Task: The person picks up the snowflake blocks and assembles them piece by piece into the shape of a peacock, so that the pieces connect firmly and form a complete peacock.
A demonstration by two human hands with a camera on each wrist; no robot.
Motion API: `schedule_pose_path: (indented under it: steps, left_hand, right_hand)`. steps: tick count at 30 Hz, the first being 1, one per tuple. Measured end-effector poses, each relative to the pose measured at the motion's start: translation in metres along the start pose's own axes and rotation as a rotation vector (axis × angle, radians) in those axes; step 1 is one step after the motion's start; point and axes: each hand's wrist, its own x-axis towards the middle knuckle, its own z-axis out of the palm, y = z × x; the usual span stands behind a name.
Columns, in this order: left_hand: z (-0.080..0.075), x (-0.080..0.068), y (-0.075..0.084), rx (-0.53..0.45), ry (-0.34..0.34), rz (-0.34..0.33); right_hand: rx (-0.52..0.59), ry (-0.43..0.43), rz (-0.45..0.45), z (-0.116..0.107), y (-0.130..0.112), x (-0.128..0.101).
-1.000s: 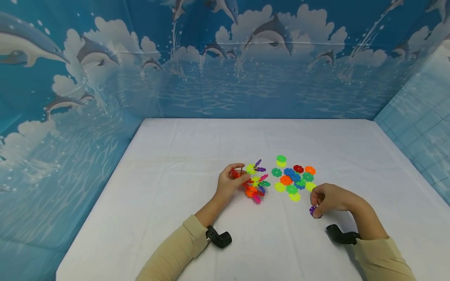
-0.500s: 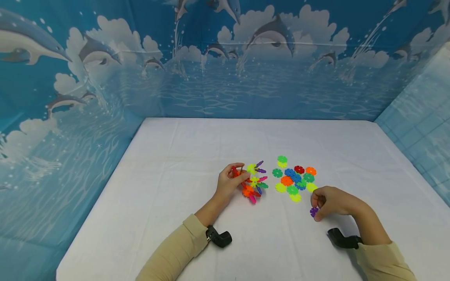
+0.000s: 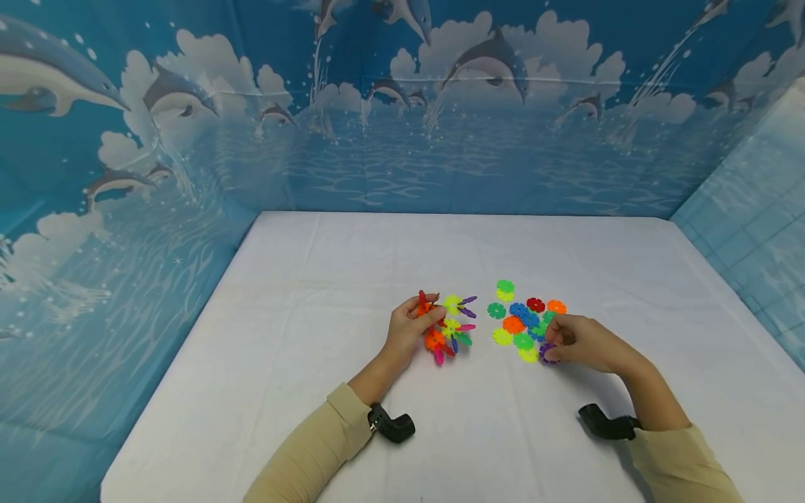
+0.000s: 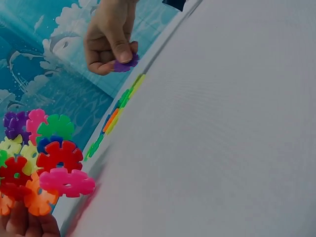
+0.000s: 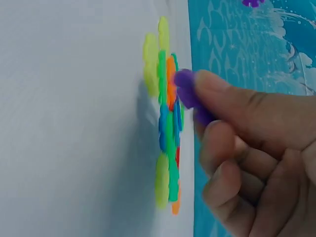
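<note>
My left hand (image 3: 409, 328) grips a cluster of interlocked snowflake discs (image 3: 451, 327) in red, orange, yellow, pink, green, blue and purple. In the left wrist view, a pink disc (image 4: 67, 182) juts out at the cluster's right side, beside a red disc (image 4: 60, 157). Between thumb and fingers, my right hand (image 3: 588, 341) pinches a single purple snowflake disc (image 5: 190, 96). That hand is at the near right side of the loose discs (image 3: 512, 324), and in the head view it covers some of them.
Loose green, yellow, blue, orange and red discs lie flat on the white tablecloth (image 3: 352, 258), some overlapping. Dolphin-printed curtains (image 3: 377, 154) stand behind the table and along both sides. Each wrist wears a black camera, such as the left wrist camera (image 3: 395, 427).
My right hand has moved up and left with the purple disc, towards the loose discs. The cluster in my left hand has turned a little, its lower end swinging left.
</note>
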Motion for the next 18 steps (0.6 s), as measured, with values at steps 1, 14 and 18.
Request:
schedule_pose_path:
  steps: [1, 14, 18]
  left_hand:
    - [0.000, 0.000, 0.000, -0.004, -0.004, -0.003]
    - [0.001, 0.000, -0.001, 0.201, -0.098, -0.038]
    - [0.000, 0.000, -0.002, 0.231, -0.128, -0.032]
  right_hand:
    - [0.034, 0.016, -0.015, 0.000, -0.003, 0.003]
    - [0.196, 0.189, -0.171, 0.002, -0.055, 0.034]
    - [0.207, 0.185, -0.210, 0.009, -0.065, 0.042]
